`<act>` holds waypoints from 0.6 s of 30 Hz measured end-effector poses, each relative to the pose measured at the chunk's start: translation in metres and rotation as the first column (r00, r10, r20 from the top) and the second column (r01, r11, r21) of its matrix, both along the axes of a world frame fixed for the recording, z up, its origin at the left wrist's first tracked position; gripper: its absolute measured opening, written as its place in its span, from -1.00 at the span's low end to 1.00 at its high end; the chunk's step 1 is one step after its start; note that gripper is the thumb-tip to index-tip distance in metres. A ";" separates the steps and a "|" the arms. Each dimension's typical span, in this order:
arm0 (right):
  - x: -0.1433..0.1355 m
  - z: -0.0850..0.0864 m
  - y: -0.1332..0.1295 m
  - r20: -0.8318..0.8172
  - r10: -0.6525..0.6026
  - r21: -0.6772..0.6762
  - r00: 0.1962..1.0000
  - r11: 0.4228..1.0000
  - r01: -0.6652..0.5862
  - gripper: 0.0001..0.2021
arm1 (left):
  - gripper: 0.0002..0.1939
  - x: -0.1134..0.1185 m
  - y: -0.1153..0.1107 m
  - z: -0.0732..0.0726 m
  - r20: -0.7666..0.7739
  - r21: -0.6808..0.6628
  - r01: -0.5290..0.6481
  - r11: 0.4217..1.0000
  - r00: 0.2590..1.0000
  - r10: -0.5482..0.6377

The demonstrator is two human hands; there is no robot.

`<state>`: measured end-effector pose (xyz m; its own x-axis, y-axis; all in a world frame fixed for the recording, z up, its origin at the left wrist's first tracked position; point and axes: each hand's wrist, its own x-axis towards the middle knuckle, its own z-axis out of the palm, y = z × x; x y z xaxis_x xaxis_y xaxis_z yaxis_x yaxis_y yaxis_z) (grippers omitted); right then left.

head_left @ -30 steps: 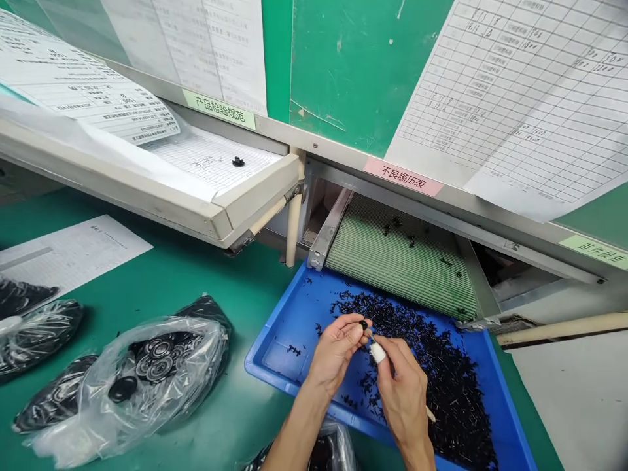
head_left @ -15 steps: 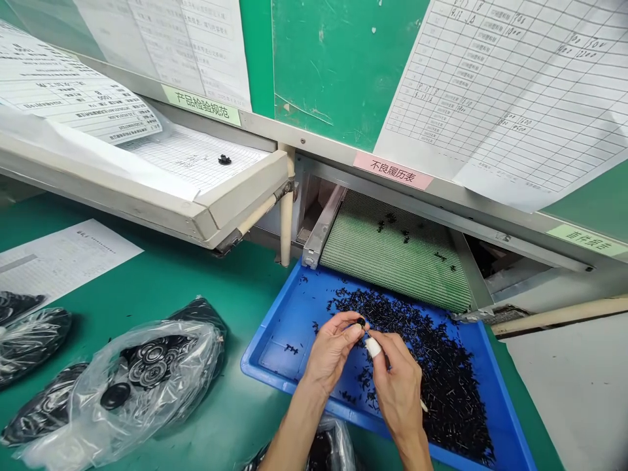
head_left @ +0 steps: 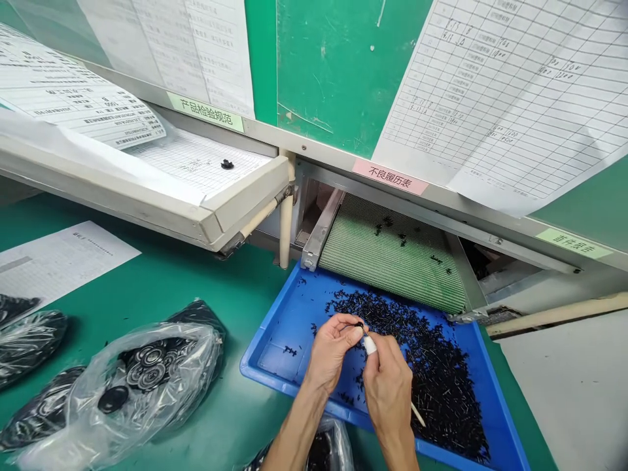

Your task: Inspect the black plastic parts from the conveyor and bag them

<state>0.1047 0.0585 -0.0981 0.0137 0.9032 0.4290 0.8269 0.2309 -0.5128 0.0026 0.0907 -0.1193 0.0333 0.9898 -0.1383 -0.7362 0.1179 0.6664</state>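
Ruled sheet (head_left: pixel 490 118) on green board (head_left: pixel 333 65), above and right of fingers (head_left: pixel 345 318); pink label (head_left: pixel 390 176) above them; printed paper (head_left: pixel 69 258) on counter (head_left: pixel 171 281), well left.

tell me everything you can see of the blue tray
The blue tray looks like plastic: shallow, rectangular, with raised walls and rounded corners. It lies flat on the green table, its far side below the lower end of the green belt. Small black parts are heaped mostly to the right, a few scattered left. The person's forearms hide stretches of its near rim.
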 end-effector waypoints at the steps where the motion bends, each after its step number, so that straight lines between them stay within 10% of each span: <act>1: 0.001 -0.002 0.001 -0.026 0.006 -0.027 1.000 1.000 -0.006 -0.70 | -0.79 0.000 0.000 -0.001 -0.013 -0.004 0.002 1.000 1.000 -0.002; 10: 0.035 -0.005 0.026 -0.172 -0.113 -0.186 0.979 0.979 0.081 -0.69 | -0.76 -0.002 0.006 -0.008 0.088 -0.223 -0.076 0.972 0.991 0.098; 18: 0.094 0.062 0.146 0.229 -0.159 -0.021 0.960 0.986 0.168 -0.67 | -0.81 -0.007 0.013 -0.011 0.147 -0.450 -0.113 0.886 0.969 0.199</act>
<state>0.1986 0.2041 -0.0365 0.0699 0.9130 0.4020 0.9469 0.0662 -0.3148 -0.0048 0.1040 -0.1302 -0.0495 0.8252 -0.5626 -0.8731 0.2378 0.4256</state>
